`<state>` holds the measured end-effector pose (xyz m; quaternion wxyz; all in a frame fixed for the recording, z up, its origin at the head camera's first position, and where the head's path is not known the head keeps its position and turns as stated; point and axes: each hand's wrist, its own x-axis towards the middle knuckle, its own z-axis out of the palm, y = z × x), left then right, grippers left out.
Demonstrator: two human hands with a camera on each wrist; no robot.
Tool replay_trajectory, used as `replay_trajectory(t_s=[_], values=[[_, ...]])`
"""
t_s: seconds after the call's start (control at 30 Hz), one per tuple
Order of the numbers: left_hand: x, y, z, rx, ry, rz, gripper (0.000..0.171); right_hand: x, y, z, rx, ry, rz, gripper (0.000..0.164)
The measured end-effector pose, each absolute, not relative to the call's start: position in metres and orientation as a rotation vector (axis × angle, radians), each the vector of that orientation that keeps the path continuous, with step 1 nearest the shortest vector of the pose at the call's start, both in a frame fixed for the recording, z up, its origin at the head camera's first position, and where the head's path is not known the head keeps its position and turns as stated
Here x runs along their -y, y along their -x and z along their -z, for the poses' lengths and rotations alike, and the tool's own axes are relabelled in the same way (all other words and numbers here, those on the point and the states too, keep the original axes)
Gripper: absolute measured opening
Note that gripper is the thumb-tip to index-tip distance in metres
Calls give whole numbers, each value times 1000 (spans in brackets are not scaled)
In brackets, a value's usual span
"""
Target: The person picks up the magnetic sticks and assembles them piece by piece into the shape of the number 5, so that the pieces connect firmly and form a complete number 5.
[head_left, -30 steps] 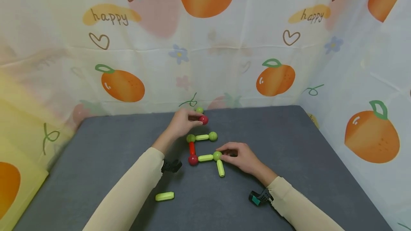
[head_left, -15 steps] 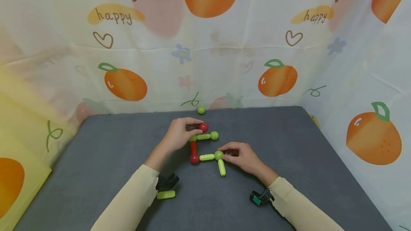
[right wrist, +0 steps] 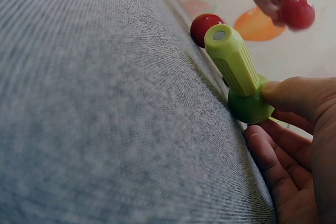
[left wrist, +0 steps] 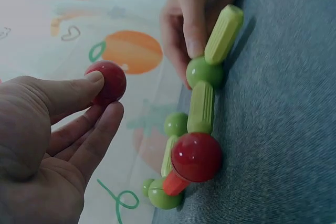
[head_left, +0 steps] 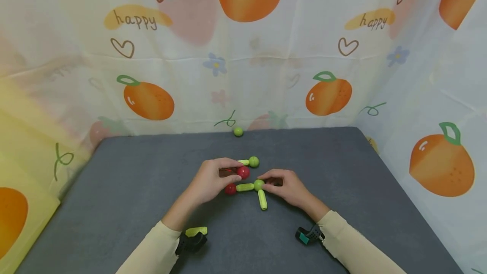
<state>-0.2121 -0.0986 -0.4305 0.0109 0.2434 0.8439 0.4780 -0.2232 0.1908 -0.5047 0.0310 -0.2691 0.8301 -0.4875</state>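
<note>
left hand (head_left: pixel 213 181) pinches raised red ball (head_left: pixel 243 172); right hand (head_left: pixel 287 186) pinches green ball (head_left: pixel 258 185) between sticks (head_left: pixel 263 200)

In the head view, the red rod (left wrist: pixel 176 183) mostly out of sight behind the left grip (head_left: pixel 213 181).

balls (head_left: pixel 243 172): red, green | sticks (head_left: pixel 245 187): lime, red | tabletop (head_left: pixel 342 172): dark grey | backdrop (head_left: pixel 266 88): white, orange-fruit print | sleeves (head_left: pixel 351 244): cream
</note>
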Motion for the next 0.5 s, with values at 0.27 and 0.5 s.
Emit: replay_trajectory(t_s=[0.27, 0.5], values=[[99, 192, 423, -2560, -866, -1478, 34, -191, 225, 502, -2554, 845, 1519, 22], [102, 183, 428, -2502, -854, -1499, 33, -190, 223, 505, -2551, 836, 1502, 23]])
